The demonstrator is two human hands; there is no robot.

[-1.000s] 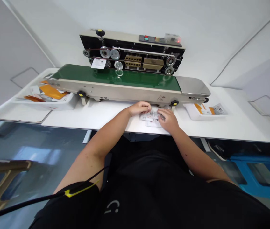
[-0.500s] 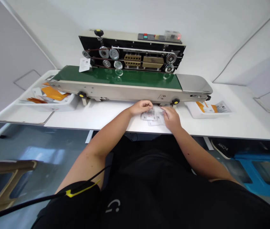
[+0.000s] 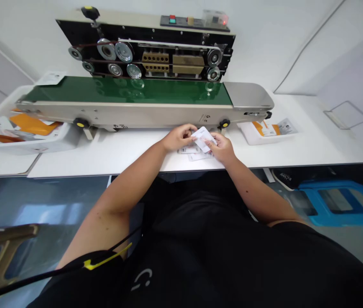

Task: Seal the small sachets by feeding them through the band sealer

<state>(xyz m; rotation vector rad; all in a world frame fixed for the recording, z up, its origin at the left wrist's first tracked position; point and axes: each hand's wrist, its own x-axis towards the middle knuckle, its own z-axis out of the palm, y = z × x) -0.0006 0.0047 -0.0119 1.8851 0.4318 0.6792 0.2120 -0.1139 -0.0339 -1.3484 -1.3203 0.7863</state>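
A small white printed packet (image 3: 202, 137) is raised at a tilt between my two hands, just above the table. My right hand (image 3: 222, 148) pinches its right side, thumb across the printed face. At its left edge, the bent fingers of my left hand (image 3: 180, 136) are closed on it. Below lie more flat packets, one white printed packet (image 3: 188, 149) under my left fingers and a clear-edged packet (image 3: 198, 157) nearer the table's front edge.
Behind my hands stands a band sealing machine (image 3: 156, 51) with a green conveyor belt (image 3: 168, 93). Another packet (image 3: 50, 78) lies at the belt's left end. A white bin (image 3: 56, 143) on the left and a smaller bin (image 3: 266, 139) on the right hold orange and white packets.
A packet has come up off the table between my hands, its white face now showing. The packet on the belt has travelled left and lies flatter. My view has shifted closer.
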